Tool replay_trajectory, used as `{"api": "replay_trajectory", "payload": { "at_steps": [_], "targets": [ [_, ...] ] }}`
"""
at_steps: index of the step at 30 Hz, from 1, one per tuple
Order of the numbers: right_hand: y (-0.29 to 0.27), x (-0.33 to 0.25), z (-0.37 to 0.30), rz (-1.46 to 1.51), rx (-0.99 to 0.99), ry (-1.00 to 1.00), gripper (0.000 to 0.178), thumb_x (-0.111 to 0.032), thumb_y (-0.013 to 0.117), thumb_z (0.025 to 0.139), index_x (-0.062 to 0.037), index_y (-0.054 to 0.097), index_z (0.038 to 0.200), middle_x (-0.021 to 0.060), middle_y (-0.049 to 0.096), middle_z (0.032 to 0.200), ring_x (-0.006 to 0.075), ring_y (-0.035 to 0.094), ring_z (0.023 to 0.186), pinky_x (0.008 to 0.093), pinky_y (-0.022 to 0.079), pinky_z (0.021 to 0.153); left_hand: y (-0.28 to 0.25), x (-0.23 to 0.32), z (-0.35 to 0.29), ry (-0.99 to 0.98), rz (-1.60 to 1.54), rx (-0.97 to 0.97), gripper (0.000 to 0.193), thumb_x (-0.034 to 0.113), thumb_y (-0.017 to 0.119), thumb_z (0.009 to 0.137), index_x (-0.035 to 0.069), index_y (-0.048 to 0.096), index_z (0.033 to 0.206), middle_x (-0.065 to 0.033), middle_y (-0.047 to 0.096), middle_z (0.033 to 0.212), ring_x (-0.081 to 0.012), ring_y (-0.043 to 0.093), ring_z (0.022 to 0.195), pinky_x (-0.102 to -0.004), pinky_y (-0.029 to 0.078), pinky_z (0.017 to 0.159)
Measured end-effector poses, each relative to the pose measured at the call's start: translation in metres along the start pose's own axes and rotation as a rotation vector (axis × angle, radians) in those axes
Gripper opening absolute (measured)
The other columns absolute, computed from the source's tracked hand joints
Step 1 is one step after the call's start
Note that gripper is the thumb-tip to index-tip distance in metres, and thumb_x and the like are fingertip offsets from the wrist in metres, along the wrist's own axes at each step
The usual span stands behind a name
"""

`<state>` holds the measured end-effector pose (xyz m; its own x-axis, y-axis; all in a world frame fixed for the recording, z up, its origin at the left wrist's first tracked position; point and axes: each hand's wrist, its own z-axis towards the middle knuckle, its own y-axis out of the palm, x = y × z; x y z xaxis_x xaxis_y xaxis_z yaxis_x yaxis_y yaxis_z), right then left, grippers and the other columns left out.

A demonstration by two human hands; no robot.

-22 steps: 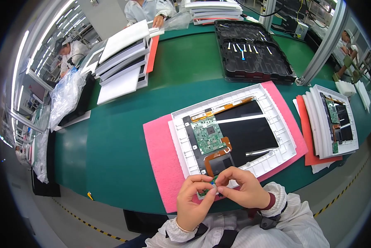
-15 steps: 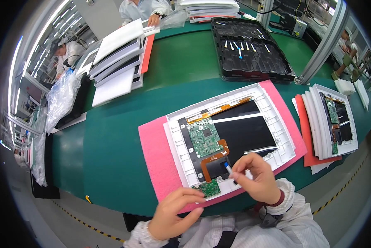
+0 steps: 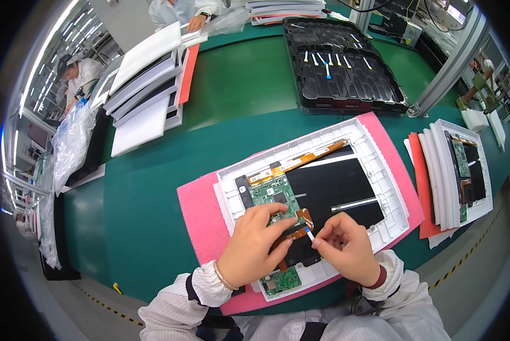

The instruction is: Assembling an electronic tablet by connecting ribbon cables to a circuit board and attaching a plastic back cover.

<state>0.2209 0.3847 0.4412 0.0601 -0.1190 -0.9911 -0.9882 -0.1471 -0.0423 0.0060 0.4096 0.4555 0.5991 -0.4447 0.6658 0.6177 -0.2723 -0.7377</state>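
A white plastic frame (image 3: 374, 156) lies on a pink foam pad (image 3: 201, 213), holding a black panel (image 3: 334, 184), a green circuit board (image 3: 276, 193) and orange flex cables (image 3: 314, 159). My left hand (image 3: 255, 247) rests on the lower part of the assembly, fingers pressing beside the green board and the orange flex. My right hand (image 3: 346, 247) pinches a small white and blue strip (image 3: 309, 232) just right of that flex. A second small green board (image 3: 282, 281) sits at the frame's near edge, below my left hand.
A black tray (image 3: 346, 85) with small white and blue strips stands at the back. White foam sheets and trays (image 3: 147, 85) are stacked at the left, and more framed assemblies (image 3: 459, 170) lean at the right. Other workers sit at the far left and top.
My left hand has come up from the near edge onto the circuit board area. My right hand stays at the orange flex with the small strip.
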Motion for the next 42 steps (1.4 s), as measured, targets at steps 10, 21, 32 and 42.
{"api": "replay_trajectory", "payload": {
  "at_steps": [10, 21, 32, 42],
  "targets": [
    [-0.0043, 0.0018, -0.0001, -0.14, -0.068, 0.011, 0.019, 0.004, 0.07, 0.08, -0.0014, 0.053, 0.087, 0.0007, 0.063, 0.073, -0.0009, 0.053, 0.059, 0.0149, 0.038, 0.049, -0.0017, 0.0019, 0.0031, 0.054, 0.049, -0.055, 0.039, 0.014, 0.069, 0.079, 0.011, 0.064, 0.118, -0.0136, 0.046, 0.137, -0.0354, 0.045, 0.12, -0.0448, 0.036, 0.1],
    [-0.002, 0.0005, -0.0018, -0.144, -0.081, -0.025, 0.018, 0.005, 0.069, 0.081, -0.0003, 0.053, 0.087, 0.001, 0.062, 0.072, -0.0013, 0.052, 0.057, 0.0155, 0.036, 0.047, -0.0022, -0.002, 0.0027, -0.028, -0.074, -0.065, 0.036, 0.015, 0.07, 0.078, 0.009, 0.066, 0.113, -0.0153, 0.043, 0.14, -0.0372, 0.038, 0.126, -0.0467, 0.032, 0.104],
    [-0.0024, 0.004, -0.0017, -0.157, -0.086, -0.055, 0.017, 0.005, 0.069, 0.081, -0.0002, 0.053, 0.088, 0.0003, 0.062, 0.071, -0.0015, 0.052, 0.056, 0.0154, 0.036, 0.047, -0.0021, -0.0041, 0.0039, -0.037, -0.11, -0.073, 0.034, 0.019, 0.069, 0.079, 0.01, 0.068, 0.112, -0.0143, 0.041, 0.143, -0.0372, 0.037, 0.128, -0.0466, 0.031, 0.104],
    [-0.0025, 0.005, -0.0017, -0.151, -0.078, -0.05, 0.017, 0.005, 0.068, 0.082, -0.0003, 0.053, 0.089, 0.0007, 0.062, 0.072, -0.0012, 0.053, 0.057, 0.0153, 0.037, 0.047, 0.0002, -0.0045, 0.0027, -0.058, -0.138, -0.038, 0.034, 0.018, 0.069, 0.079, 0.01, 0.066, 0.112, -0.0177, 0.038, 0.145, -0.0392, 0.035, 0.131, -0.0476, 0.029, 0.106]
  ]
}}
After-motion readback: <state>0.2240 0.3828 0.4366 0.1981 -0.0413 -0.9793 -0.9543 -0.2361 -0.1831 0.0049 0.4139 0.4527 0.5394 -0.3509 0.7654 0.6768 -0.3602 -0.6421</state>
